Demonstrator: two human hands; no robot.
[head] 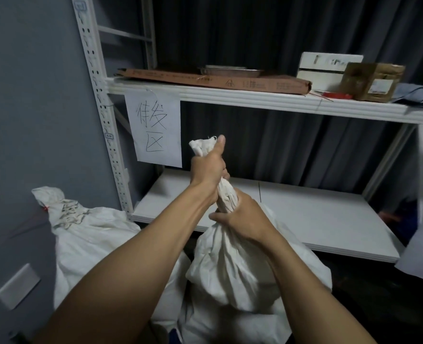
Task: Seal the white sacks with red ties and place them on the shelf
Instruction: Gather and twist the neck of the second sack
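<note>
Person stands at a white rack, both bare forearms reaching forward. Left hand point(208, 167) high on the twisted neck of a white sack point(232, 266), fingers wrapped tight round it, thumb up against the frayed mouth that sticks out above the fist. Right hand point(241, 218) lower, where the neck widens into the body, fingers curled round the gathered cloth. No tie visible on this neck. Sack is upright in front of the lower shelf point(329, 219), not on it, with more white sacking under it. Second sack point(86, 234) to the left against the grey wall, neck bunched, a red tie point(47, 207) on it. Handwritten sign point(155, 127) hangs from the upper shelf point(255, 98). On that shelf: flat carton point(230, 80), metal tray point(230, 70), white box point(324, 68), brown box point(374, 81), and something red point(337, 95), too blurred to identify.
</note>
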